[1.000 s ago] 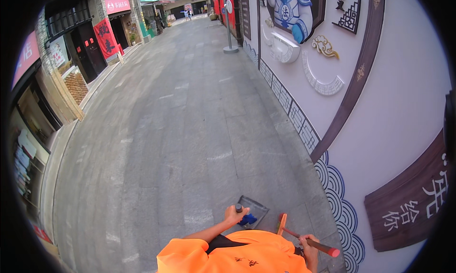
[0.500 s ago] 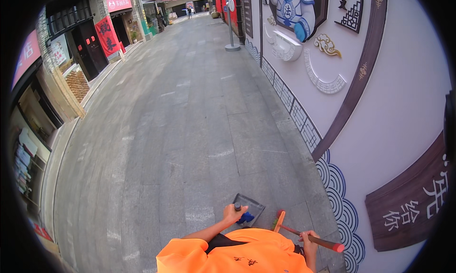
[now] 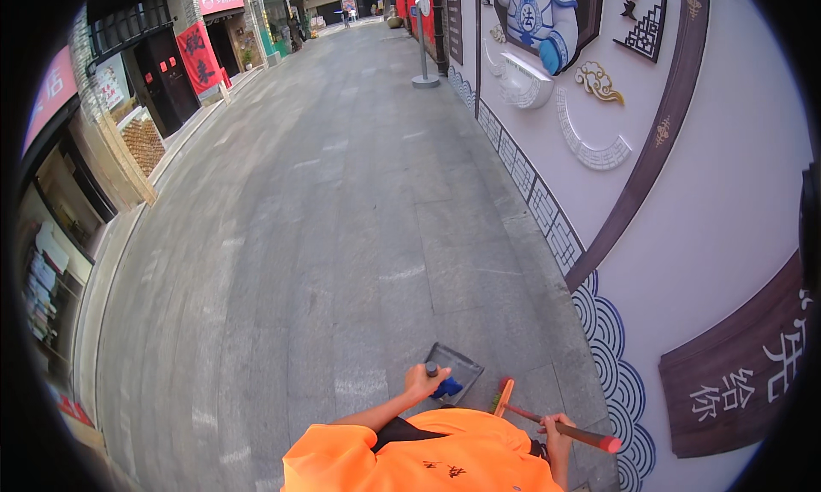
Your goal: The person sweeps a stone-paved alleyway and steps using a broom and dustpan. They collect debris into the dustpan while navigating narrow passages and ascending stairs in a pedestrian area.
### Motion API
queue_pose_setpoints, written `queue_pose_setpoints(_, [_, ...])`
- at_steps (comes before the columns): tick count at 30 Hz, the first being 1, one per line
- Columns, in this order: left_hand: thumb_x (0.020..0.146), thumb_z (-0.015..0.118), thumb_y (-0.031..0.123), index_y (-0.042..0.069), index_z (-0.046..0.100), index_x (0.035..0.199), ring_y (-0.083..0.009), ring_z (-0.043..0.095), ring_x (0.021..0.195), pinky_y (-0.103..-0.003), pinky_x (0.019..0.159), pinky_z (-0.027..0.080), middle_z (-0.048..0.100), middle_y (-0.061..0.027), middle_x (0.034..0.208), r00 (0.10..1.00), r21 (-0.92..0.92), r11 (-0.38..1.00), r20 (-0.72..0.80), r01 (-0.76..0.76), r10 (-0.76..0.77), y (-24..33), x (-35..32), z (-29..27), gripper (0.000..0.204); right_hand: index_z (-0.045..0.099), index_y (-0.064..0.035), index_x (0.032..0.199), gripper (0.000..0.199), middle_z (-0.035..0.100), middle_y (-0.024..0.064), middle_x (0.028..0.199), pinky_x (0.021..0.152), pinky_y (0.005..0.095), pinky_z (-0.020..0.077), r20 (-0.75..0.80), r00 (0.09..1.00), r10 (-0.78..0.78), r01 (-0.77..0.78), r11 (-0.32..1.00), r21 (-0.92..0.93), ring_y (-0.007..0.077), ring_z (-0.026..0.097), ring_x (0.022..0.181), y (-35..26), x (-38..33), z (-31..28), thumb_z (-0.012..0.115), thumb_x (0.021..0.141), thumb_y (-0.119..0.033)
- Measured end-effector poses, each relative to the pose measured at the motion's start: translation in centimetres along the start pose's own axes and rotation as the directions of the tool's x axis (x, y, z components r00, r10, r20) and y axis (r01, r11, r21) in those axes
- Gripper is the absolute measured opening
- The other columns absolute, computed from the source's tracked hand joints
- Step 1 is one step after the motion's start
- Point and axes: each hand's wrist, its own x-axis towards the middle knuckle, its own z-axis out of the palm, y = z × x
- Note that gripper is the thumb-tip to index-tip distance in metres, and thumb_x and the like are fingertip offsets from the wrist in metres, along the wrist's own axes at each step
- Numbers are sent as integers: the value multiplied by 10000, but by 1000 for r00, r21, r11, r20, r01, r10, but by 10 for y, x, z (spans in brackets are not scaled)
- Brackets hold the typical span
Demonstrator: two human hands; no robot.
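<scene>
My left hand (image 3: 421,381) is closed round the dark upright handle of a grey dustpan (image 3: 462,365), whose flat scoop is low by the paving in front of me. Something blue (image 3: 447,388) shows at the dustpan, just below that hand; I cannot make out what it is. In my right hand (image 3: 558,438), to the right of my body, is the reddish-brown stick of a broom (image 3: 505,396). The broom's orange head with greenish bristles is near the ground, right of the dustpan and apart from it. The stick's red end points out to the right.
Grey stone paving (image 3: 342,201) runs ahead. A decorated white wall (image 3: 718,175) with raised ornaments and a dark sign panel (image 3: 735,372) stands close on the right. Further ahead is a signpost (image 3: 425,47) on a round base. Shopfronts (image 3: 158,81) line the left; people are far off.
The view has shifted slightly, so the street and wall sit a little lower and to the right. The dustpan appears slightly further right. Both hands keep their hold.
</scene>
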Motion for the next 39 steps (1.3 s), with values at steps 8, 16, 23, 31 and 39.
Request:
queue_pose_setpoints(8, [764, 635, 511, 73, 649, 594, -193, 596, 461, -355, 473, 437, 568, -56, 471, 1000, -25, 1000, -1, -5, 5, -5, 6, -1, 470, 559, 24, 715, 183, 613, 89, 660, 529, 271, 489, -8, 1000, -1, 1, 1000, -6, 132, 584, 546, 1, 0, 5, 608, 822, -117])
queue_pose_setpoints(16, [786, 639, 486, 82, 637, 630, -135, 585, 472, -303, 472, 449, 577, -30, 499, 999, 76, 997, 20, -29, 27, -18, 18, 0, 434, 563, 27, 709, 170, 610, 82, 647, 527, 265, 481, -21, 1000, 9, -10, 1000, -15, 127, 580, 538, -5, -2, 15, 603, 811, -103])
queue_pose_setpoints(23, [733, 658, 518, 29, 642, 607, -322, 623, 574, -410, 534, 461, 599, -144, 551, 997, 53, 996, -6, -72, 72, -20, 27, 3, 505, 563, 30, 707, 172, 610, 82, 644, 527, 265, 478, -25, 1000, 3, -3, 1000, -23, 126, 579, 535, -4, -2, 19, 603, 808, -104])
queue_pose_setpoints(31, [722, 675, 498, 19, 634, 617, -358, 621, 629, -423, 551, 462, 605, -178, 603, 996, 47, 995, 16, -92, 91, -13, 31, 5, 492, 552, 34, 732, 177, 613, 96, 696, 522, 267, 509, -14, 1000, 8, -8, 1000, -23, 139, 588, 578, -2, -4, 18, 591, 837, -103])
queue_pose_setpoints(39, [722, 689, 465, 14, 608, 586, -350, 599, 571, -430, 534, 444, 591, -167, 569, 994, 34, 994, 33, -104, 103, -11, 33, 9, 478, 554, 40, 749, 175, 613, 102, 714, 515, 272, 523, -9, 1000, -2, 2, 999, -43, 148, 592, 595, -2, -6, 15, 589, 847, -100])
